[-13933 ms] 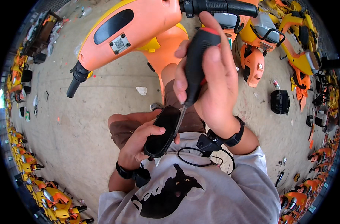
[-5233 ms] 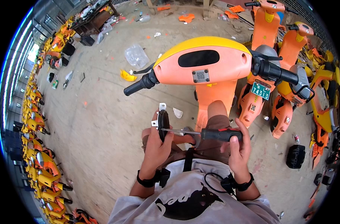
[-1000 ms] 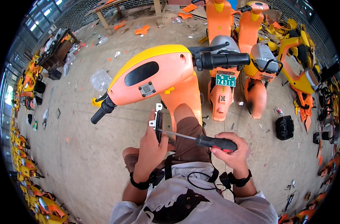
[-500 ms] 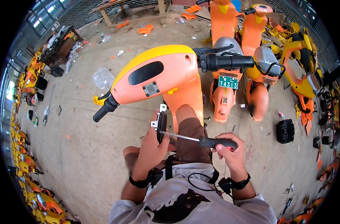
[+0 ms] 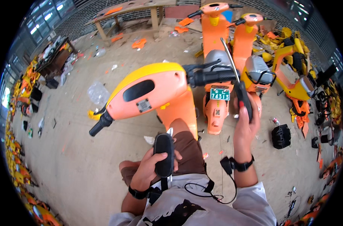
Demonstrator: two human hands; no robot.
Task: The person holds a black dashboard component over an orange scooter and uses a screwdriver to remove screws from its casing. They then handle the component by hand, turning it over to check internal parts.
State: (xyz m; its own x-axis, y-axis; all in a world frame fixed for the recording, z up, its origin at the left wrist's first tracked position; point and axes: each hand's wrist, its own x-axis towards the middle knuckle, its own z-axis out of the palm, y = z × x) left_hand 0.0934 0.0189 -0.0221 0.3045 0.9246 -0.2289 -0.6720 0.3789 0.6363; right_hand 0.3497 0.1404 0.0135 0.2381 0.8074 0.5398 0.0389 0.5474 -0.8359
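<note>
My left hand (image 5: 145, 170) grips a black oval part (image 5: 164, 148) with pale metal brackets, its broad dark face turned up and my thumb lying across it. Raised on the right, my right hand (image 5: 245, 130) is closed around a screwdriver (image 5: 244, 98) with a black and red handle. Its long metal shaft points up and away, well apart from the oval part. Just ahead of my knee stands an orange and yellow electric scooter (image 5: 152, 92); its head has a dark oval panel, and its right handlebar grip ends close to the screwdriver.
Two more orange scooters (image 5: 216, 35) stand ahead to the right, with yellow scooter parts (image 5: 288, 41) heaped behind. A black basket (image 5: 281, 136) lies on the floor at right. A clear plastic bag (image 5: 98, 93) lies at left; a wooden table (image 5: 135, 8) stands at the back.
The screwdriver tip has left the oval part; my right hand has swung it up and right, shaft now upward. My left hand has lowered the part and turned its broad face up.
</note>
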